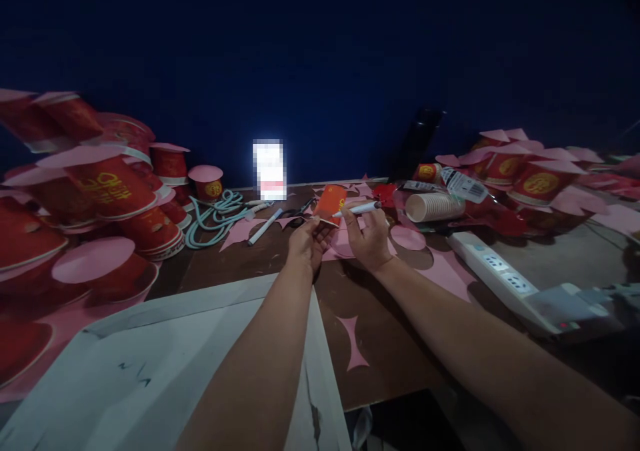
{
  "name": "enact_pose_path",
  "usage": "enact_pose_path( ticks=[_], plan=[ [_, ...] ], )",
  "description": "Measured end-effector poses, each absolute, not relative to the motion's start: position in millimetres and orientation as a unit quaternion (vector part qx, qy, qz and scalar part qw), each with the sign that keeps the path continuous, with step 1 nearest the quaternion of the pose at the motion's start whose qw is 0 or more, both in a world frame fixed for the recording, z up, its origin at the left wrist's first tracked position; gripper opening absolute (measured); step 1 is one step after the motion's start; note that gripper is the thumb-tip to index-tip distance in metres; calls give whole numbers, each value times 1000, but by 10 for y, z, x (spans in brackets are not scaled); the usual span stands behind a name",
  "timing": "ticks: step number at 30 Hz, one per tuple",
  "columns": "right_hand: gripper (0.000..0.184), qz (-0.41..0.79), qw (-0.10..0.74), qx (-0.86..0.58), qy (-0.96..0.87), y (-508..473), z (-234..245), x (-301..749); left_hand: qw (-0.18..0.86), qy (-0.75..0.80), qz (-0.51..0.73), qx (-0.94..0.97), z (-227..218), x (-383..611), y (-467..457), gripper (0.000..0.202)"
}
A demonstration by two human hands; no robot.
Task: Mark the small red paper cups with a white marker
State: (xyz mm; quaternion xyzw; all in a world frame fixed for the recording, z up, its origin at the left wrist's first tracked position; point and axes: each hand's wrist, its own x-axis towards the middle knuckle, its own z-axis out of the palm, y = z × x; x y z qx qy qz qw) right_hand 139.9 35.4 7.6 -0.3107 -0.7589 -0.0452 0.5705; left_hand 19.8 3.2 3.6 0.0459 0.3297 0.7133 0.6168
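Observation:
My left hand point(311, 241) is closed around the lower edge of a small red paper cup point(329, 202) with yellow lettering, held tilted over the table. In my right hand point(369, 238) is a slim white pen point(364, 208). Its orange tip points left and sits close to the cup's side; I cannot tell whether it touches. Beneath both hands lie pink paper sheets point(450, 271) with round holes cut in them. A loose pink paper disc point(407, 237) rests right of my right hand. Another white pen point(265, 227) lies left of my left hand.
Red cups topped with pink discs are piled at left point(107, 188) and right point(540, 181). Stacked paper cups point(434, 207) lie beside a power strip point(500, 271). A coiled pale cable point(215, 218) and a lit, blurred screen point(269, 170) stand behind; a white board point(165, 358) lies front left.

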Motion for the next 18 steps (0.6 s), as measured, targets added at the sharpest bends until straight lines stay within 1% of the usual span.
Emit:
enact_pose_path(
  ticks=[5, 18],
  plan=[
    [12, -26, 584, -308, -750, 339, 88, 1404, 623, 311, 717, 37, 41, 193, 33, 9],
    [10, -48, 586, -319, -743, 367, 68, 1403, 621, 327, 711, 36, 69, 189, 14, 8]
  ],
)
